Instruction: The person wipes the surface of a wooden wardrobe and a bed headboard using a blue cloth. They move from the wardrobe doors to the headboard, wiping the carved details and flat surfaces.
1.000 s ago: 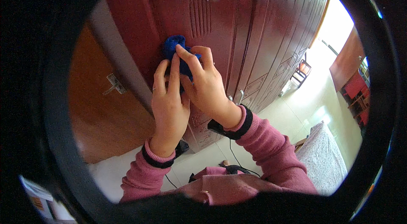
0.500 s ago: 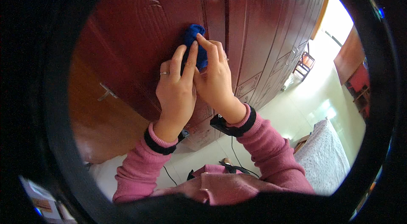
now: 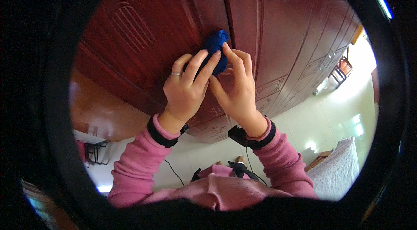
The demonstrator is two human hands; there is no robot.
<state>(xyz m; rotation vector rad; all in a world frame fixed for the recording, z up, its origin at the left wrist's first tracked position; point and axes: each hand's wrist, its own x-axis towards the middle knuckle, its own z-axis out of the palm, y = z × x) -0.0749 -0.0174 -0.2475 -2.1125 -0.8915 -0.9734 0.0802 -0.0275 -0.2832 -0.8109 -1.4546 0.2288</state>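
Observation:
Both hands are raised in front of a dark red wooden wardrobe (image 3: 143, 34). Between them is a small bundle of dark blue knitted fabric (image 3: 216, 44), most of it hidden by fingers. My left hand (image 3: 187, 88) wears a ring and wraps its fingers over the bundle's left side. On the right side, my right hand (image 3: 236, 84) pinches the fabric with thumb and fingertips. Pink sleeves with black wrist bands cover both forearms.
The wardrobe's panelled doors (image 3: 299, 34) run off to the right. A pale floor (image 3: 321, 121) lies below, with a patterned bed edge (image 3: 339, 173) at the lower right and a black cable (image 3: 173, 169) on the floor. A brown wooden surface (image 3: 104, 117) stands at the left.
The view has swung, so the hands and blue bundle now sit higher and more central. The grip on the fabric has stayed the same, with fingers shifting slightly over it.

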